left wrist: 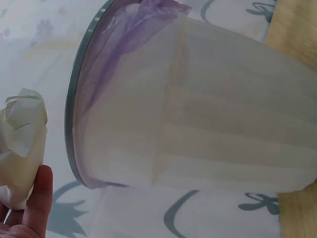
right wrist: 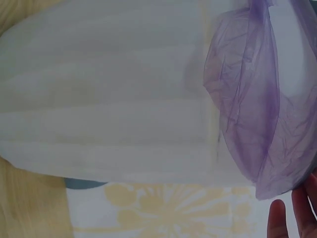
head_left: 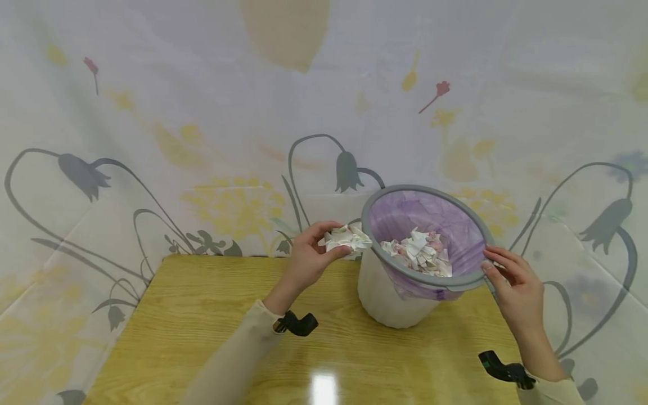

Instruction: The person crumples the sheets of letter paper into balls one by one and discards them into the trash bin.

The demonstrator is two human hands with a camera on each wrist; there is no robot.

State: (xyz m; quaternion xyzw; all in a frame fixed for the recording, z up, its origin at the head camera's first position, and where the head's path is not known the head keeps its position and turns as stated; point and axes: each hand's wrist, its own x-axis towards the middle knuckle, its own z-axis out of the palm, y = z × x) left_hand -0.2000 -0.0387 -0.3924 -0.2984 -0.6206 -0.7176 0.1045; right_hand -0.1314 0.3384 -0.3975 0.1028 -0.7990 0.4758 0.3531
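A white trash can [head_left: 397, 304] with a grey rim [head_left: 371, 199] stands on the wooden table, lined with a purple bag [head_left: 463, 239]. Crumpled white and pinkish paper [head_left: 420, 250] lies inside it. My left hand [head_left: 311, 256] holds a crumpled white paper [head_left: 349, 239] between thumb and fingers, just outside the rim's left side. In the left wrist view this crumpled paper [left wrist: 22, 144] appears apart from the rim. My right hand [head_left: 518, 287] pinches the rim at the right. The liner's folds [right wrist: 247, 99] hang over the outside, with fingertips [right wrist: 277, 218] beside them in the right wrist view.
The wooden table [head_left: 212, 315] reaches left and in front of the can. Behind it hangs a pale cloth [head_left: 202, 101] printed with flowers. Black wrist cameras [head_left: 298, 324] sit on both forearms.
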